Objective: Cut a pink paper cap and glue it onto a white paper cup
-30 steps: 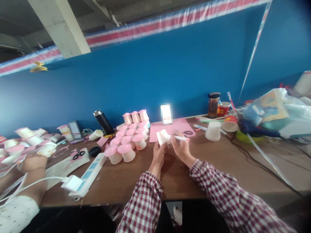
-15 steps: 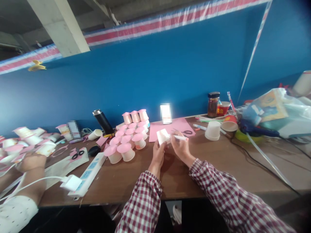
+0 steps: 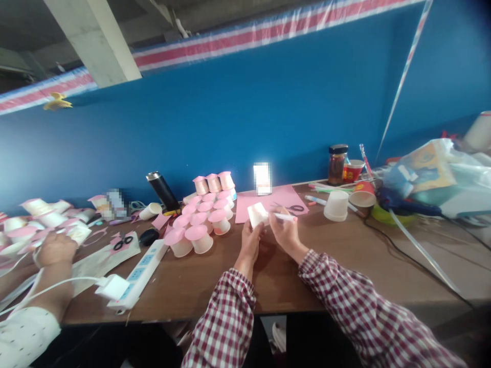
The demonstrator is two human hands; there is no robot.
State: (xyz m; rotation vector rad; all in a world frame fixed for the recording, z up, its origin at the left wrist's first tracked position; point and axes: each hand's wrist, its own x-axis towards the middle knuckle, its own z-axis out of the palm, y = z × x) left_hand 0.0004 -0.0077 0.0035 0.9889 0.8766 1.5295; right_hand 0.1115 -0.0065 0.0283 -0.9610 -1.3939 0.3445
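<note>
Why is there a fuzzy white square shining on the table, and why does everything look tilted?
In the head view, the white square is pixelated and glaring, so its detail is lost. The wall stripe and table slant because the camera is tilted. Edges look soft and stretched; the right hand is fairly sharp.

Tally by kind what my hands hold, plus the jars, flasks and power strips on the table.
paper cup, in left hand: 1
pen, in right hand: 1
jar: 1
flask: 1
power strip: 1
Total: 5
</note>
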